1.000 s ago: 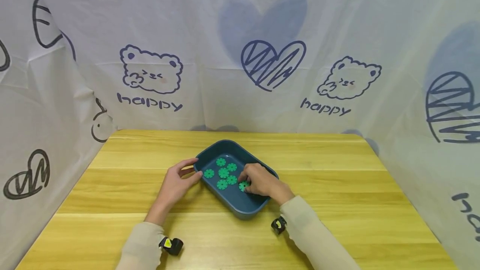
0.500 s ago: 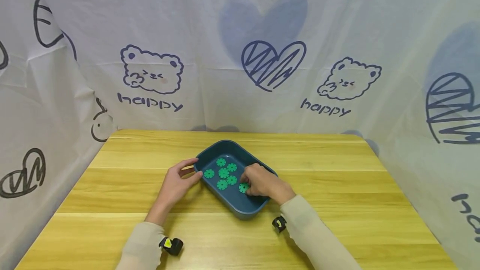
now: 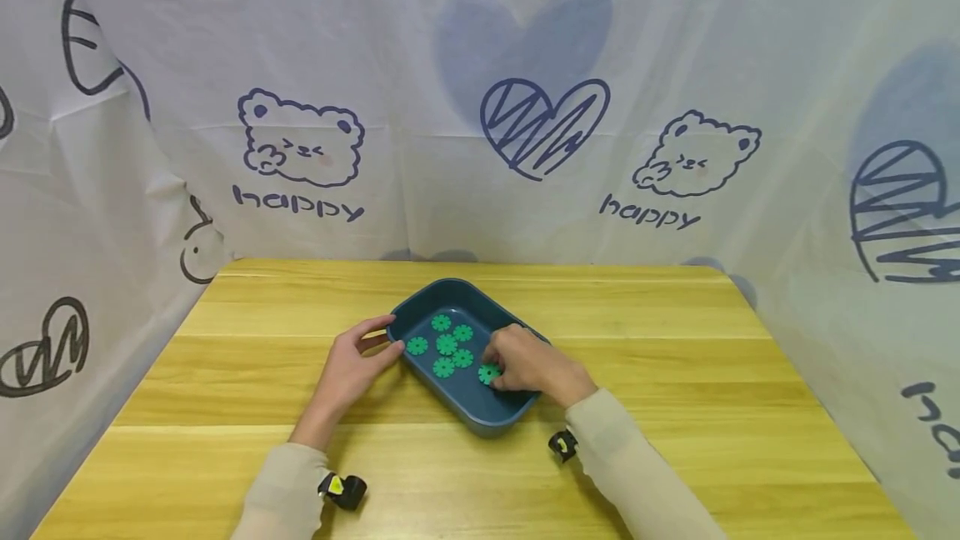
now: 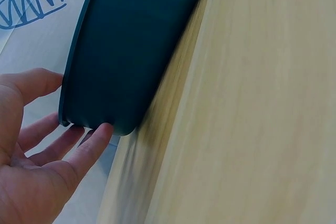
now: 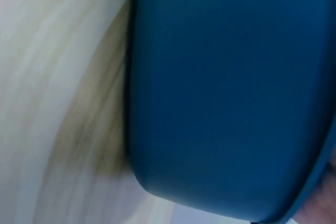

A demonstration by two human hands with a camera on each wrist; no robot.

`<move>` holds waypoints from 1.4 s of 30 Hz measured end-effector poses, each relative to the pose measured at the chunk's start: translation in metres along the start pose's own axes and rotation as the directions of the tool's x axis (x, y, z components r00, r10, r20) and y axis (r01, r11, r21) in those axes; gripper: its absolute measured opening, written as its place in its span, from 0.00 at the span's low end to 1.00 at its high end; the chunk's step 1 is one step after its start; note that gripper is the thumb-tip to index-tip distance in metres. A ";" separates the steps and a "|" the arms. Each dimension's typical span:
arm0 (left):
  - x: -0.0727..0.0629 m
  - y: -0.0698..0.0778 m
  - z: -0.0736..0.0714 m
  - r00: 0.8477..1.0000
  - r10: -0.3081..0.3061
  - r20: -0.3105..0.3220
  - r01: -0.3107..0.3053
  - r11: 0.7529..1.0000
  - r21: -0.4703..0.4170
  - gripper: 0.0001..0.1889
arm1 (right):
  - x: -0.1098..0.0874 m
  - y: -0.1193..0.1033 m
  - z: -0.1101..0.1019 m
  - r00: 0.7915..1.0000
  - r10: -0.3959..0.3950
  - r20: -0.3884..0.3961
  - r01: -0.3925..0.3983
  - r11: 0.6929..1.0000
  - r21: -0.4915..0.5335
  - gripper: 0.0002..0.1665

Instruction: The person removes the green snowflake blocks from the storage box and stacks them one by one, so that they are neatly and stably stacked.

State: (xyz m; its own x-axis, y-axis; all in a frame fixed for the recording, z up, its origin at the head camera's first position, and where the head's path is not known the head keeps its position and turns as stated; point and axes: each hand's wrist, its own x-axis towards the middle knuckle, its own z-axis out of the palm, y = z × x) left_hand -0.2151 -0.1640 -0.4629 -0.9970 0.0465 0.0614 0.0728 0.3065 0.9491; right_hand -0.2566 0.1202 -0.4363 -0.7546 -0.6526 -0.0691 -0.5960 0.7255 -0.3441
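A dark blue rectangular bin [image 3: 480,425] stands at a slant on the table with several flat green notched discs [image 3: 443,367] lying on its floor. My left hand [image 3: 358,365] touches the bin's left end from outside. In the left wrist view its thumb and fairly straight fingers [image 4: 92,150] rest against the bin's end and rim. Reaching over the right wall, my right hand [image 3: 528,361] has its curled fingers and thumb at the edges of one green notched disc [image 3: 488,374]. The right wrist view shows mostly the bin's outer wall [image 5: 231,87], with a bit of hand at the lower right.
A wooden table [image 3: 675,407] carries the bin near its middle. White cloth [image 3: 435,182] printed with bears and hearts hangs behind it and along both sides. Each sleeve has a small black camera [image 3: 343,492] at the wrist.
My right hand and the disc at its fingers have shifted very slightly to the right. The left hand, the bin and the other discs look still.
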 end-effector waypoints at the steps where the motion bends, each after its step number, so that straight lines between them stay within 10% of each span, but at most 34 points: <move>1: 0.000 0.000 0.000 1.000 0.000 -0.001 0.000 1.000 0.000 0.28 | -0.001 0.000 -0.001 1.000 -0.002 -0.010 0.002 1.000 0.010 0.17; 42: -0.001 -0.001 0.000 1.000 -0.002 0.000 0.002 0.999 -0.032 0.27 | -0.097 0.071 -0.053 0.953 0.162 -0.254 -0.071 0.941 0.332 0.11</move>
State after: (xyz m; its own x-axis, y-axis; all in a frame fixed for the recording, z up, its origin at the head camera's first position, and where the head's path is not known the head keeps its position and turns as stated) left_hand -0.2143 -0.1646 -0.4637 -0.9972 0.0463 0.0593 0.0698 0.2761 0.9586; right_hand -0.2407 0.2471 -0.4042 -0.8858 -0.4492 0.1166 -0.4157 0.6564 -0.6296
